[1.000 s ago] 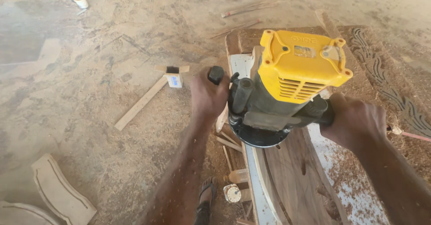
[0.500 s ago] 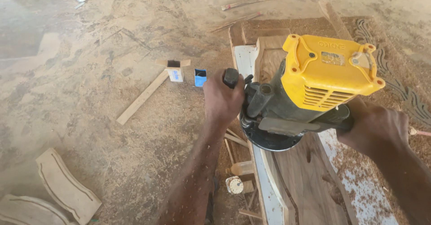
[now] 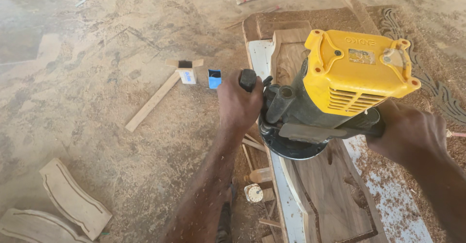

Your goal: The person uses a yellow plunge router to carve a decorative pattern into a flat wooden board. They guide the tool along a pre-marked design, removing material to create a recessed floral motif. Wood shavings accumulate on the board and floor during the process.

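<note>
Head view: the router has slid further along the wood panel, lengthening its groove. Left hand and right hand both grip the router's side handles, fingers wrapped tight.

A woodworking shop: sawdust-covered floor, yellow router on a carved wooden panel, offcuts.

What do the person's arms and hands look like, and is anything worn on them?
Both forearms are bare: no sleeves, gloves, watch or rings visible. Fine sawdust specks cling to the left forearm and left hand. The right hand looks cleaner.
</note>
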